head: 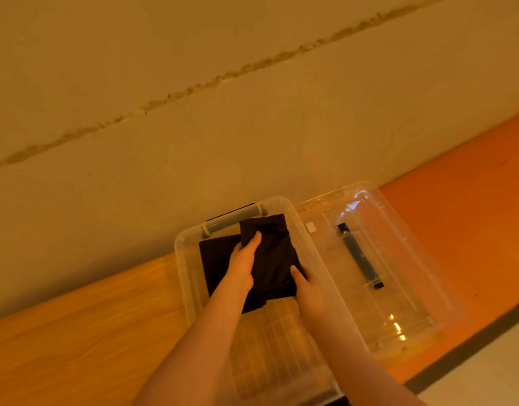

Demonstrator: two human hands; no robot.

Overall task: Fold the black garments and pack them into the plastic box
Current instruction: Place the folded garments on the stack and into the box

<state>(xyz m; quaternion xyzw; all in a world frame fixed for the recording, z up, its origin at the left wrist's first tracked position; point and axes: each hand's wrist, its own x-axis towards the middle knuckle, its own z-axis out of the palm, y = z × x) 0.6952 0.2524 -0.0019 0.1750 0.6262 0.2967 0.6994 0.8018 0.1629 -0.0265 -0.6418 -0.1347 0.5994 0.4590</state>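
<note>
A clear plastic box (pixel 182 276) with a grey handle stands on the wooden table. Inside at its far end lies a folded black garment (pixel 214 259). A second folded black garment (pixel 275 256) sits partly over it, to the right. My left hand (pixel 243 265) lies on this second garment with fingers stretched flat along its left edge. My right hand (pixel 308 288) is at the garment's near right corner; its thumb lies on top and the fingers are hidden under or beside the cloth.
The box's clear lid (pixel 384 259), with a grey handle, lies flat right of the box on an orange surface (pixel 472 200). A plaster wall (pixel 223 98) rises directly behind. The wooden table (pixel 76 332) extends left.
</note>
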